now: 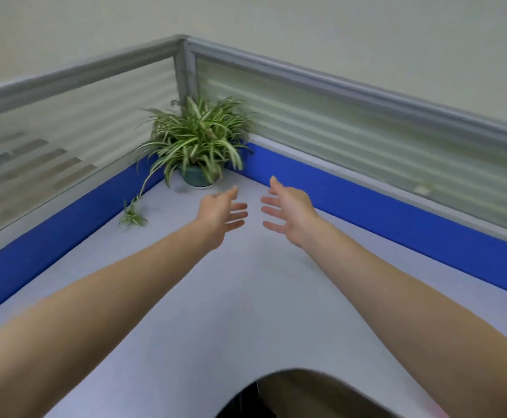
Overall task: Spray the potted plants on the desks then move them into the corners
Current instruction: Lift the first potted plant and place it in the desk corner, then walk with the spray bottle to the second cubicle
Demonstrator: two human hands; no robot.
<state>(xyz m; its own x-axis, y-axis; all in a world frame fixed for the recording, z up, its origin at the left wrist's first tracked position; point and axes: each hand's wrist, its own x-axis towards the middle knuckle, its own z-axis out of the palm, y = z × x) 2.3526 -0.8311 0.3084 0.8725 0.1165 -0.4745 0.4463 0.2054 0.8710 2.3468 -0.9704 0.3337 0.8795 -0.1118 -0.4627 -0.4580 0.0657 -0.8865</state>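
Note:
A spider plant (196,137) with striped green and white leaves stands in a dark green pot (195,176) at the far corner of the grey desk (246,297). One long runner ends in a small plantlet (131,217) lying on the desk to the left. My left hand (220,211) and my right hand (287,209) are stretched out over the desk, a little short of the pot. Both hands hold nothing, palms facing each other, fingers apart. No spray bottle is in view.
Blue partition panels (367,203) topped with frosted glass (351,128) and a grey rail enclose the desk corner on both sides. The desk's curved front edge (291,372) is at the bottom, with a dark gap below it.

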